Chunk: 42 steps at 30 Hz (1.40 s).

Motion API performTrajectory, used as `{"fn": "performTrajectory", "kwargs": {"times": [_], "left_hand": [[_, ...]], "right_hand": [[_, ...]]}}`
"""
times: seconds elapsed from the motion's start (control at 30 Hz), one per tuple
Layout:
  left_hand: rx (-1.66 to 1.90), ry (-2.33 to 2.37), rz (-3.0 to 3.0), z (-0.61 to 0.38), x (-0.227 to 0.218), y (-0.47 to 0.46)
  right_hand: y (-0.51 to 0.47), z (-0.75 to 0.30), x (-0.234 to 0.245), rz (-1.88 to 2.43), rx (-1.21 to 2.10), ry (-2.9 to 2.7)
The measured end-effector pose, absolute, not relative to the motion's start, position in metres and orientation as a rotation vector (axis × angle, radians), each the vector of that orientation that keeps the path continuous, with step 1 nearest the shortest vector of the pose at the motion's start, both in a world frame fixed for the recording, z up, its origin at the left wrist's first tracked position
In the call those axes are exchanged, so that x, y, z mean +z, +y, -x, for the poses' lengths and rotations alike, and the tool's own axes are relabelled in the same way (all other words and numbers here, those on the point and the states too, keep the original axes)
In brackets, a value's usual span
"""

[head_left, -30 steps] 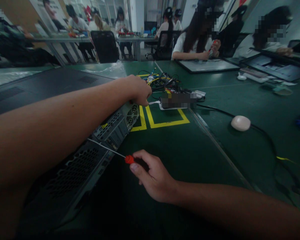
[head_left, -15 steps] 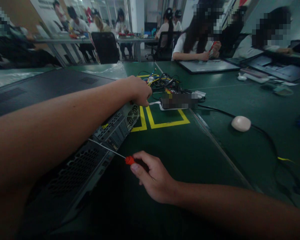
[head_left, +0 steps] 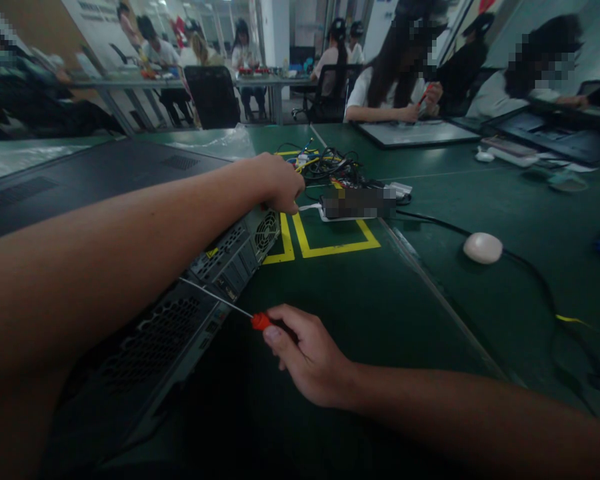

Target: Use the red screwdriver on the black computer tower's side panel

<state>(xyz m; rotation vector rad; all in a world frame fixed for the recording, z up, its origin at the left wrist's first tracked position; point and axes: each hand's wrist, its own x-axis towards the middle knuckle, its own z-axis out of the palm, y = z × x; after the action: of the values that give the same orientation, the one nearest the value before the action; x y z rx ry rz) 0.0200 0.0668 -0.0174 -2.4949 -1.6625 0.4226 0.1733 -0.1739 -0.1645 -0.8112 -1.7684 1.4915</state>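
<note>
Computer case (head_left: 130,167) lies left on the worktop (head_left: 340,293), extending toward its far edge. Your right hand (head_left: 313,357) grasps the screwdriver (head_left: 261,321), tip hidden; its slant could cause slipping. Your left hand (head_left: 280,183) reaches the case; cannot tell its hold.

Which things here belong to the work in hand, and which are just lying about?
Job in hand:
red-handled screwdriver, in the right hand
computer case, left hand at its edge

Apparently lying about:
cable tangle
pale rounded object
clear plastic sheet
</note>
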Motion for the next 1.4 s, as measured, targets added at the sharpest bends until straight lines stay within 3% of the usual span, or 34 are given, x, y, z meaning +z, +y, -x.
{"fn": "performTrajectory", "kwargs": {"times": [0.9,1.4], "left_hand": [[0.47,-1.598,2.522,-0.015,-0.02,0.073],[0.356,-1.587,2.36,-0.016,0.008,0.039]], "right_hand": [[-0.173,-0.174,-0.16,0.923,1.532,-1.691],[-0.169,-0.167,-0.17,0.783,1.303,-1.743]]}}
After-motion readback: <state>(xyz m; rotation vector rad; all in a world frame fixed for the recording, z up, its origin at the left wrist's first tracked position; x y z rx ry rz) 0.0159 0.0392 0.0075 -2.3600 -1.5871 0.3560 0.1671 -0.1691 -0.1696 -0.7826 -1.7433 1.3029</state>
